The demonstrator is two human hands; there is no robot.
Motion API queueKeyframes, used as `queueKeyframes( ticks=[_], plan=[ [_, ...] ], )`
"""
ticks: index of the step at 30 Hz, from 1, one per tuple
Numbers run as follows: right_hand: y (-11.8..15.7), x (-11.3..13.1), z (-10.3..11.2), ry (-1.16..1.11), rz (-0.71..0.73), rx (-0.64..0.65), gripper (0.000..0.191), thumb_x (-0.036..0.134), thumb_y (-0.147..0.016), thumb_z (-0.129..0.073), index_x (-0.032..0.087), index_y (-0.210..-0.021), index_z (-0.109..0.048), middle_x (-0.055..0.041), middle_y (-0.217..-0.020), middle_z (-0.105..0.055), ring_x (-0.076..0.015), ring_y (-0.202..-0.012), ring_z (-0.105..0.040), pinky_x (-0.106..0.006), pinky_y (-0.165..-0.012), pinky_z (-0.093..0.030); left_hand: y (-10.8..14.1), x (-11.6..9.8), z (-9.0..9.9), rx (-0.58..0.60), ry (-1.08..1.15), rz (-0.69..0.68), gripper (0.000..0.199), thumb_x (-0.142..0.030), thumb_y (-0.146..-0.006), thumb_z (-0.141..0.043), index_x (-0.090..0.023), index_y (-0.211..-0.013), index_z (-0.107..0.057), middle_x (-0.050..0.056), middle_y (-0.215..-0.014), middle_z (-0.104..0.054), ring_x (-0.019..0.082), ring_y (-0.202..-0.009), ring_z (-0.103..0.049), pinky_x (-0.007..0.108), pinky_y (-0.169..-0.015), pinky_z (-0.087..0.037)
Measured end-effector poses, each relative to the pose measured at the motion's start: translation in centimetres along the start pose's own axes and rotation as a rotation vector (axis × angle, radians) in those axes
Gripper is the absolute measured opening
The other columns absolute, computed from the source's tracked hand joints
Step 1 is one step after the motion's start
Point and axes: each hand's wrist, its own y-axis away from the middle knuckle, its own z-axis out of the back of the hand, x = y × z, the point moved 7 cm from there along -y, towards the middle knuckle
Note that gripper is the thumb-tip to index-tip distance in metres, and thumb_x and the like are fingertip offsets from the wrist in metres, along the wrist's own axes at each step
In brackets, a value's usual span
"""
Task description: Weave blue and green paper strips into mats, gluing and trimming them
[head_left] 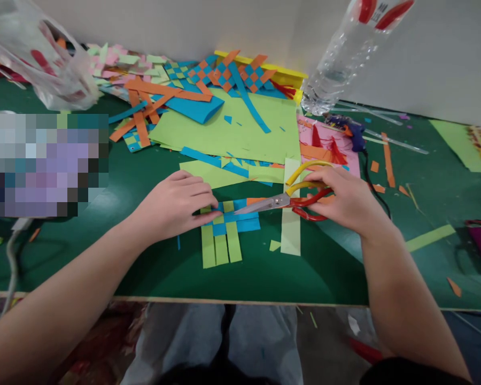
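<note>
Near the table's front edge lies a woven piece of blue and light green paper strips, its loose green ends toward me. My left hand is closed at its left edge, thumb and fingertips pinching the weave. My right hand grips a pair of scissors by the yellow and red handles. Their blades look nearly together, with the tips over the blue strips. An orange strip shows behind the blades. Under the scissors runs a pale green strip laid lengthwise.
Light green sheets lie behind my hands, with finished woven pieces and scraps at the back. A plastic bottle stands at the wall beside a glue gun. A plastic bag and a pixelated device are on the left.
</note>
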Motion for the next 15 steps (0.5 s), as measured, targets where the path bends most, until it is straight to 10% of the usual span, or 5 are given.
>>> queueKeyframes(
  ticks=[15],
  plan=[
    [-0.26, 0.4, -0.96, 0.063, 0.064, 0.051, 0.021, 0.028, -0.08, -0.056, 0.026, -0.1, -0.06, -0.0047, -0.104, -0.069, -0.0261, -0.094, -0.063, -0.042, -0.082, -0.047, -0.06, 0.06, -0.27, 0.026, 0.045, 0.011, 0.022, -0.038, -0.093, -0.055, -0.023, -0.082, -0.068, 0.001, -0.081, -0.071, 0.016, -0.08, -0.064, 0.031, -0.078, -0.04]
  ],
)
